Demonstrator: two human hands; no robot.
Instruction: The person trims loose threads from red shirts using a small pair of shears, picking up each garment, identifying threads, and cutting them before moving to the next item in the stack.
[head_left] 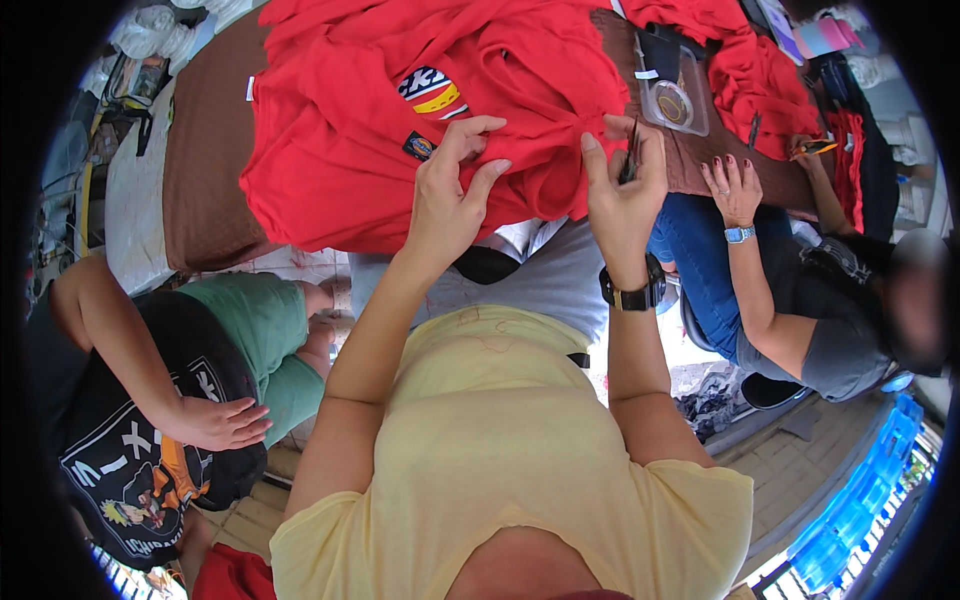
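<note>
Landmark: one red garment [330, 170], spread in loose folds on the brown table cover [205, 190] before the person; it bears one printed patch [433, 93] and one small dark label [418, 146].
Left forearm: rises from below, angled inward to the garment's near part.
Left hand [453, 192]: over the garment, just right of its dark label; thumb and forefinger spread apart in a C, other fingers curled, the hand unclenched.
Right forearm: nearly upright, one black watch [633, 287] at the wrist.
Right hand [628, 190]: at the garment's right side, fingers bent round one slim dark tool [630, 155], gripping it; thumb and forefinger tips close to a raised fold. Whether they pinch cloth, I cannot tell.
Clear box: one plastic box [676, 100], right of the garment.
Other red cloth: one heap [760, 85], farther right, past the box.
Co-workers: two; one person [160, 400] left of the garment and nearer, one person [800, 300] right of it, a hand [735, 190] laid on the cover's edge.
</note>
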